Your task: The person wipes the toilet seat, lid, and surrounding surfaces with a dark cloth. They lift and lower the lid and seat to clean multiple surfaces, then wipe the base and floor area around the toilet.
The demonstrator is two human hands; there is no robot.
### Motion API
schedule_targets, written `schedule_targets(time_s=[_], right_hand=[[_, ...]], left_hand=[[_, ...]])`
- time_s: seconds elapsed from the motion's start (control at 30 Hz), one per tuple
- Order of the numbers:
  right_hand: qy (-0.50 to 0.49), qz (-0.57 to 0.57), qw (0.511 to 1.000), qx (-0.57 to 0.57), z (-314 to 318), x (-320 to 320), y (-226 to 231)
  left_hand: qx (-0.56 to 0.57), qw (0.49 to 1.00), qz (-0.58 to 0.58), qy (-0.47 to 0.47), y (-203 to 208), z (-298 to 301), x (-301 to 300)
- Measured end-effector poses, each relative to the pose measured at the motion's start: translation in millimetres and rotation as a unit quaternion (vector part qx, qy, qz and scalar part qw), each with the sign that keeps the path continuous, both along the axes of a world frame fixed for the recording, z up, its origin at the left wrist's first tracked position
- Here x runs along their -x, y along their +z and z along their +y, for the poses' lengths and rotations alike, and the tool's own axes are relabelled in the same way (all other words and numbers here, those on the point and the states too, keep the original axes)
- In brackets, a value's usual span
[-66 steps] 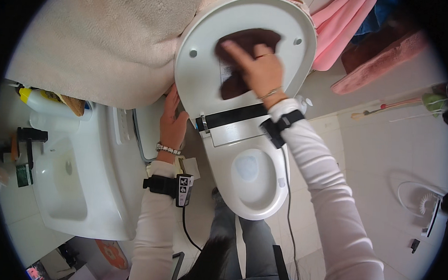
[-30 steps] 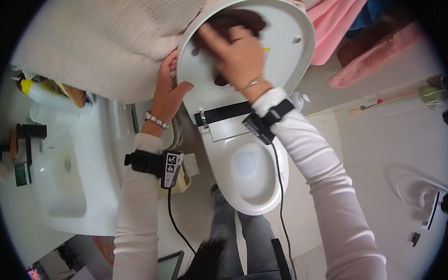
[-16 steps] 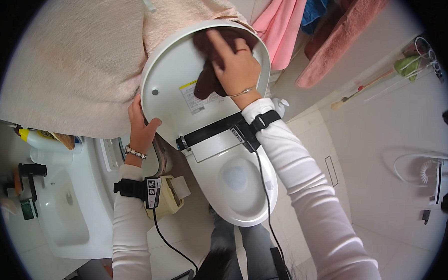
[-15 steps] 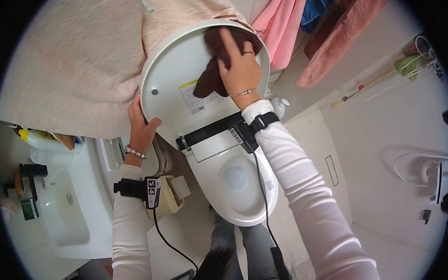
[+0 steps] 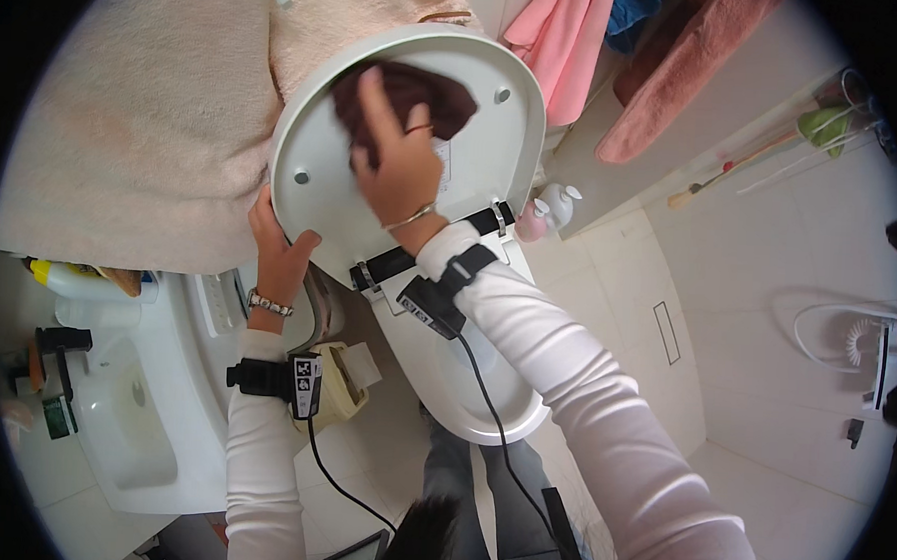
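Observation:
The white toilet lid (image 5: 319,139) stands raised above the toilet bowl (image 5: 467,421), its inner face toward me. On its left edge, my left hand (image 5: 282,253) grips the rim, thumb apart from the fingers. My right hand (image 5: 403,173) presses a dark brown cloth (image 5: 432,94) against the upper part of the inner face; its fingers are blurred by motion. Wrist and cloth partly cover a printed label on the lid. A dark hinge bar (image 5: 399,263) runs between lid and bowl.
A sink (image 5: 169,368) stands at left, with a small cream bin (image 5: 335,400) beside the toilet. Pump bottles (image 5: 560,207) sit right of the hinge. A beige towel (image 5: 145,117) hangs behind the lid at left, pink towels (image 5: 568,55) at upper right.
My right hand and the cloth have moved left across the lid, uncovering the right-hand bumper and a pink pump bottle. My left hand stays on the lid's edge.

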State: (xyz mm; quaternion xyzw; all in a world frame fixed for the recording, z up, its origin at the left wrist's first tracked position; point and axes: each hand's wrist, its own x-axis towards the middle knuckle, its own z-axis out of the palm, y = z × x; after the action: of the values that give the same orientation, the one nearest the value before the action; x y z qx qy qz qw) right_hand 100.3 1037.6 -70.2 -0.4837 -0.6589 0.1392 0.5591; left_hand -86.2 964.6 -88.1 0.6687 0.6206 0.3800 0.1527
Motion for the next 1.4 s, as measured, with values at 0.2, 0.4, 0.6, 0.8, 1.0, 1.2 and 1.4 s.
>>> schedule_targets(time_s=[0.2,0.4,0.6,0.8,1.0,1.2,1.4], right_hand=[[0.117,-0.334,0.934,-0.05,-3.4,-7.5,-18.4],[-0.123,-0.108,0.986,0.041,18.2,-42.5,-46.1],[-0.19,-0.033,0.963,0.186,23.6,-69.0,-110.6],[-0.07,-0.156,0.841,0.513,0.5,-116.3,-162.1],[0.261,-0.182,0.815,0.484,-44.4,-143.4,-96.8],[0.455,0.079,0.813,0.354,-15.9,-140.8,26.2],[-0.09,0.114,0.989,-0.031,21.8,-67.0,17.6]], left_hand=[[-0.007,1.0,-0.006,0.003,-1.6,-3.2,2.3],[0.014,0.999,-0.039,0.009,-4.9,-5.2,3.0],[0.005,1.0,-0.028,0.004,-4.9,-6.3,2.8],[-0.019,1.0,-0.018,0.015,-11.4,-7.6,-2.3],[-0.034,0.999,0.032,0.026,-14.4,-7.1,-1.7],[-0.059,0.997,0.022,0.035,-14.5,-8.4,-5.5],[-0.056,0.998,0.021,0.035,-10.1,-5.9,-4.7]])
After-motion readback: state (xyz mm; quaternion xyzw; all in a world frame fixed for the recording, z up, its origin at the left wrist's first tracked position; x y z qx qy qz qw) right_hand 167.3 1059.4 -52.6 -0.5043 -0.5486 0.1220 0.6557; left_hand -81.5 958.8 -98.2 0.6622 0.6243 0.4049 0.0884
